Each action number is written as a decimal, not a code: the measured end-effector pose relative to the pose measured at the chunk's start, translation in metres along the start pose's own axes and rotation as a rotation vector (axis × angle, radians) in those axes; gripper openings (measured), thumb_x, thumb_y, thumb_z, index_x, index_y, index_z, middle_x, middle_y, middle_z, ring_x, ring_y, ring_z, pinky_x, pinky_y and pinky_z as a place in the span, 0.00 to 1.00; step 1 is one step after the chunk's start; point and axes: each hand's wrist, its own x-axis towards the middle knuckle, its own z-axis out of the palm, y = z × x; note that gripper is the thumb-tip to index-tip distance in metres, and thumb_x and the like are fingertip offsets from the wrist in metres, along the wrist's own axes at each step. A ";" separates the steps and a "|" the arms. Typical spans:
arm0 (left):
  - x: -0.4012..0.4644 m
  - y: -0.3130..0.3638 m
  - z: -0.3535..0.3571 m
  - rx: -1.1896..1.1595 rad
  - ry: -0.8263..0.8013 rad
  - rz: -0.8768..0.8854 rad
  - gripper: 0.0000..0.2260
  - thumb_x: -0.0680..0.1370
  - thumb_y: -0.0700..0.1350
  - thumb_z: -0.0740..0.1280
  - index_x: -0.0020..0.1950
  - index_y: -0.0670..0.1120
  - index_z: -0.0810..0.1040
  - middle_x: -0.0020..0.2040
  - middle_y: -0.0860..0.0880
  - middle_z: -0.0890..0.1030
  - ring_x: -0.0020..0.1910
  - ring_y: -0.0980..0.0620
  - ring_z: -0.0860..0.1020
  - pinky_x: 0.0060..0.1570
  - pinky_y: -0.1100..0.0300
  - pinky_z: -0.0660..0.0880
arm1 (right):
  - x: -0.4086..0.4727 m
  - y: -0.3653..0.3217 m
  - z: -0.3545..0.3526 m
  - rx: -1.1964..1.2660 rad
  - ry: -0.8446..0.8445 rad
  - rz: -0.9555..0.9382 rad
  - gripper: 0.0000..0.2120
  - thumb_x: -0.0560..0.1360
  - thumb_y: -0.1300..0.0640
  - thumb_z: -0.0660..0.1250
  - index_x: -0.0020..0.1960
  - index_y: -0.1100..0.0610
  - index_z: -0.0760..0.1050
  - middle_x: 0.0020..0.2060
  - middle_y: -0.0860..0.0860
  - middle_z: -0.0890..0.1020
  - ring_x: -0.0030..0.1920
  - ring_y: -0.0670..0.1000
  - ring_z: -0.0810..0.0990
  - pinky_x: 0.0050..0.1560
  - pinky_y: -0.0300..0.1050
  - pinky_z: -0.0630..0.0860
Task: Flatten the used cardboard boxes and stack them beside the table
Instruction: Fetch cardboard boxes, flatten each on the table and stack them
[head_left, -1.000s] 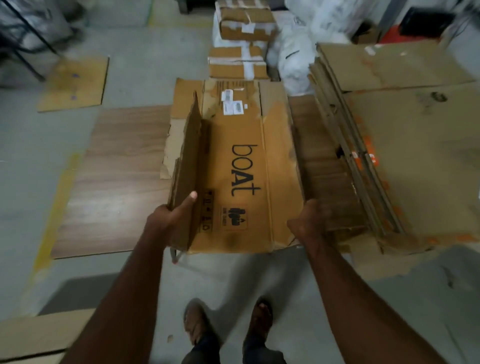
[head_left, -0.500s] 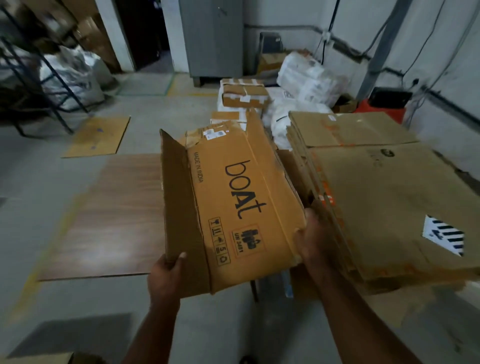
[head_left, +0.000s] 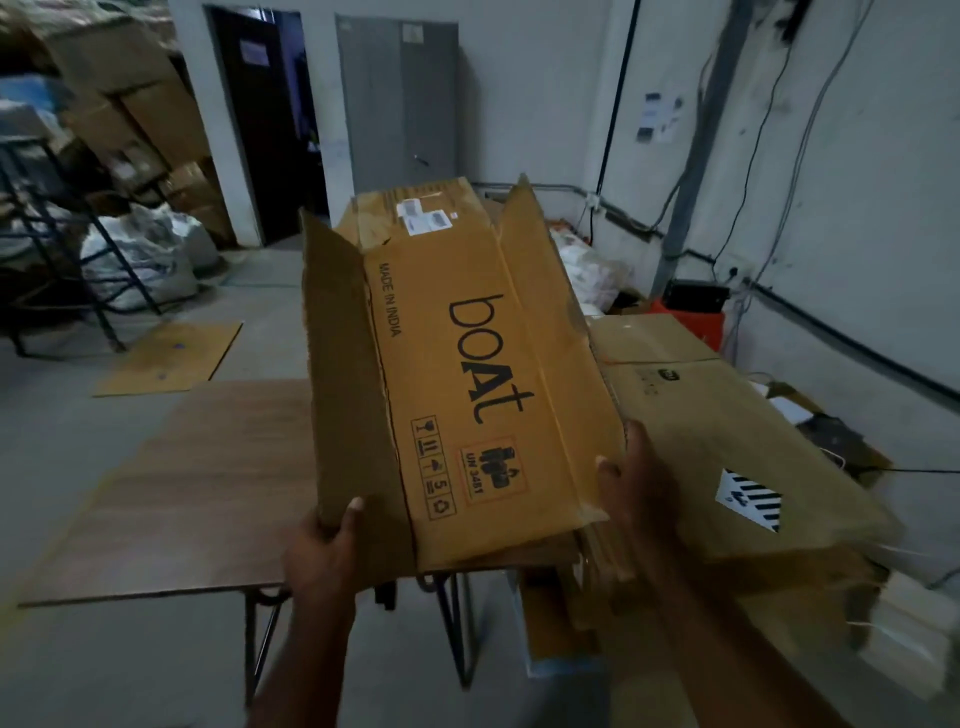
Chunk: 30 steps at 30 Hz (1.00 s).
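Note:
A flattened brown cardboard box printed "boAt" (head_left: 467, 374) is held up in front of me, tilted, above the wooden table (head_left: 171, 493). My left hand (head_left: 324, 553) grips its near left flap, thumb on top. My right hand (head_left: 631, 483) holds its near right edge, fingers under the board. To the right, a stack of flattened cardboard boxes (head_left: 727, 447) lies beside the table, with a striped label on its top sheet.
A loose cardboard sheet (head_left: 171, 358) lies on the floor at left. White sacks (head_left: 145, 260) and a metal rack stand far left. An orange box (head_left: 693, 319) and wall cables are at right. A dark doorway and a grey cabinet are behind.
The boAt box has been lifted off the table and raised, moving right toward the stack. My view has tilted up from the floor to the room.

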 end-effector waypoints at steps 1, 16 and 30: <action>-0.009 0.004 0.003 -0.018 0.003 0.009 0.21 0.79 0.51 0.72 0.68 0.42 0.78 0.54 0.42 0.81 0.53 0.40 0.80 0.53 0.45 0.79 | -0.003 0.005 -0.010 -0.005 0.009 -0.009 0.27 0.81 0.58 0.67 0.77 0.56 0.65 0.68 0.58 0.77 0.66 0.61 0.78 0.62 0.58 0.76; -0.096 0.024 0.138 -0.065 -0.119 0.003 0.18 0.79 0.51 0.71 0.66 0.46 0.77 0.55 0.43 0.82 0.49 0.43 0.81 0.53 0.41 0.80 | 0.072 0.134 -0.103 -0.023 0.119 -0.009 0.27 0.79 0.57 0.70 0.76 0.55 0.66 0.66 0.58 0.79 0.65 0.61 0.79 0.58 0.58 0.78; -0.153 -0.056 0.355 0.101 -0.243 -0.263 0.10 0.77 0.46 0.74 0.55 0.47 0.77 0.52 0.41 0.82 0.52 0.37 0.82 0.47 0.40 0.82 | 0.263 0.409 -0.175 0.150 -0.371 0.311 0.40 0.74 0.57 0.77 0.80 0.54 0.60 0.70 0.59 0.73 0.64 0.64 0.76 0.55 0.59 0.79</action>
